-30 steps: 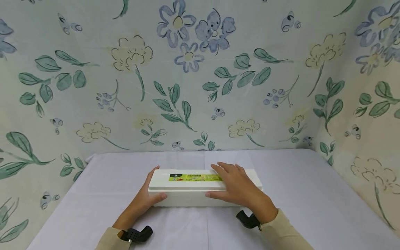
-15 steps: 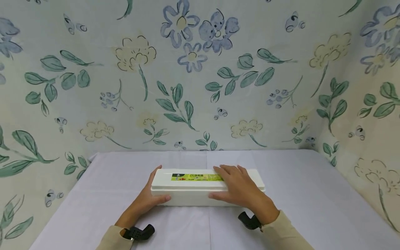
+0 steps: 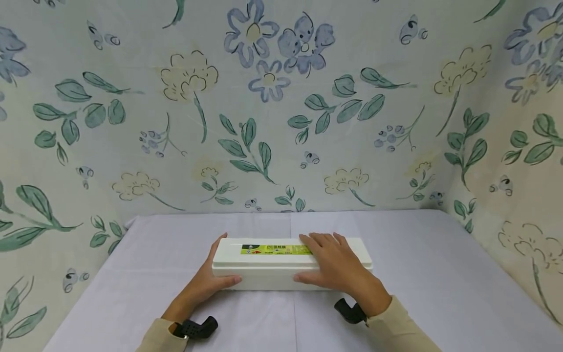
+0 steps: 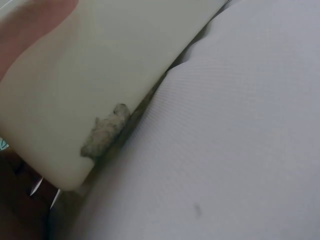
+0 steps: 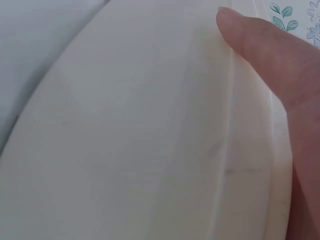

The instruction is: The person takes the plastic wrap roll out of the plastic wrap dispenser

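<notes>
A long white cling film box (image 3: pixel 268 259) with a yellow-green label (image 3: pixel 276 250) on its lid lies lengthwise across the table in the head view. At its left end my left hand (image 3: pixel 206 278) grips it, thumb on the front face and fingers round the end, mostly hidden. My right hand (image 3: pixel 332 264) holds the right part from above. Its fingers spread over the lid and cover the label's right end; the thumb presses the front just below the lid seam. In the right wrist view the right thumb (image 5: pixel 270 50) lies across that seam.
A white cloth (image 3: pixel 259 322) covers the table, with a fold line down the middle. Behind it hangs a floral curtain (image 3: pixel 281 146), which continues along the right side. In the left wrist view a grey-brown patch (image 4: pixel 106 135) marks the box's lower edge, near a corner.
The head view has shifted slightly. My right fingers have lowered a little onto the lid, and my left thumb reaches slightly further along the front. The box stays in place on the cloth.
</notes>
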A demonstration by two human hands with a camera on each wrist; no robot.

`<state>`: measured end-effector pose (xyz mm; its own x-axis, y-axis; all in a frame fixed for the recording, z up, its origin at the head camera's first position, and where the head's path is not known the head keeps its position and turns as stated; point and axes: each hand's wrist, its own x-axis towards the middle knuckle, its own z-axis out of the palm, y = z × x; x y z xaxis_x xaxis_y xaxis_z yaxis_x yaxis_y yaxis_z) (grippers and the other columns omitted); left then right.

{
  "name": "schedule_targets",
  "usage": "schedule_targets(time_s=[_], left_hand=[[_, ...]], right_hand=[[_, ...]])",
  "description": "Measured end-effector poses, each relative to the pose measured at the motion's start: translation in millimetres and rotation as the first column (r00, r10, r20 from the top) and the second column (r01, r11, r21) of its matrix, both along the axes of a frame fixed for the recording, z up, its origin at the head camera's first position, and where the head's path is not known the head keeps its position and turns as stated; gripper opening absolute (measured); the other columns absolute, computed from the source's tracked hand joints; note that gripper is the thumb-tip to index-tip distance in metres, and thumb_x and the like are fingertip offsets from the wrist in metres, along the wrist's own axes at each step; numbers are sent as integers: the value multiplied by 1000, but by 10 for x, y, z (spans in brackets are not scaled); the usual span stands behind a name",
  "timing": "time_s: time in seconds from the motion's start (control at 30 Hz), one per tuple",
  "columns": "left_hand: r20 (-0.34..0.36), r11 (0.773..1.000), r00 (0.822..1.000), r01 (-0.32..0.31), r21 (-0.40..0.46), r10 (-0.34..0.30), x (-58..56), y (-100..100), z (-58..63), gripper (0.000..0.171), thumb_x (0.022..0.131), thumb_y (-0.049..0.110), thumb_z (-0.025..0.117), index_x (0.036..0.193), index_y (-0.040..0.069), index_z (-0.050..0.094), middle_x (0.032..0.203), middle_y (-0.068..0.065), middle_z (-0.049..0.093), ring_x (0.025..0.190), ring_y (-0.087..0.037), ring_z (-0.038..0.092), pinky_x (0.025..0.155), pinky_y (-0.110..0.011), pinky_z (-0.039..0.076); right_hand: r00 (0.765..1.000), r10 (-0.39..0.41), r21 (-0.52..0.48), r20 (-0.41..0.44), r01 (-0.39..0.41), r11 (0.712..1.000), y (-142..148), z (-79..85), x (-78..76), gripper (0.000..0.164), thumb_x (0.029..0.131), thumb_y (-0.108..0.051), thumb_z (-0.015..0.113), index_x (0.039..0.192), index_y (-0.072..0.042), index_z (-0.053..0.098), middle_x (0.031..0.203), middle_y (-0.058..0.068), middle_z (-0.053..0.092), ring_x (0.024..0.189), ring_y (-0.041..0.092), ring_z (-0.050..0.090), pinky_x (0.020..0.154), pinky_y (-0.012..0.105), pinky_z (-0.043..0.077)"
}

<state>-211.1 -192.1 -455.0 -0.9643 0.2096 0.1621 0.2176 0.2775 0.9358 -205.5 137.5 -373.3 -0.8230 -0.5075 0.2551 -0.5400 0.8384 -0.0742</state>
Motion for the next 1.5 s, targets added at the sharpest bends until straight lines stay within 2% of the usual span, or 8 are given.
schedule_targets(time_s=[0.17, 0.77, 0.97, 1.2, 1.37, 1.5], left_hand=[[-18, 1000, 1000, -7, 1, 7, -15, 7, -2, 114, 72, 22, 85, 154, 27, 6, 143, -9, 40, 119, -30, 50, 94, -47, 45], [-15, 999, 999, -30, -25, 30, 10, 9, -60, 114, 71, 25, 85, 154, 23, 7, 142, -10, 43, 117, -30, 52, 92, -46, 47], [-30, 1000, 999, -25, -15, 25, -6, -6, -56, 112, 71, 24, 85, 153, 30, 10, 141, -7, 44, 115, -28, 52, 91, -43, 46], [-31, 1000, 999, -17, -23, 16, -14, 0, -45, 113, 71, 24, 85, 154, 24, 8, 140, -9, 44, 114, -28, 53, 89, -41, 46], [-10, 1000, 1000, -21, -9, 20, -27, 4, -27, 112, 71, 23, 86, 153, 31, 10, 142, -7, 43, 117, -28, 51, 92, -42, 44], [6, 999, 1000, -27, -19, 27, -14, 2, -20, 114, 71, 25, 86, 154, 28, 9, 144, -7, 42, 119, -29, 50, 94, -45, 44]], right_hand=[[1000, -1, 10, -21, 1, 1000, 2, 6, -4, 91, 75, -74, 61, 143, -16, 46, 135, 8, 54, 125, 28, 48, 104, 57, 30], [1000, -15, 6, 4, 15, 1000, -28, -6, 26, 90, 75, -73, 62, 144, -16, 46, 131, 6, 53, 123, 27, 46, 104, 55, 31], [999, -14, -6, -32, 14, 1000, -31, -12, 22, 90, 74, -72, 64, 143, -16, 48, 126, 6, 52, 121, 29, 47, 103, 54, 32], [999, -8, -11, -34, 8, 1000, -20, -17, 15, 89, 75, -72, 64, 143, -17, 47, 125, 6, 52, 120, 31, 47, 102, 54, 33], [998, 6, -29, -57, -7, 1000, -5, -23, 0, 90, 74, -72, 65, 142, -16, 48, 124, 7, 52, 120, 31, 47, 102, 54, 33], [999, 3, -37, -38, -5, 999, -6, -30, 4, 90, 73, -72, 65, 143, -16, 48, 125, 6, 52, 120, 30, 46, 102, 53, 33]])
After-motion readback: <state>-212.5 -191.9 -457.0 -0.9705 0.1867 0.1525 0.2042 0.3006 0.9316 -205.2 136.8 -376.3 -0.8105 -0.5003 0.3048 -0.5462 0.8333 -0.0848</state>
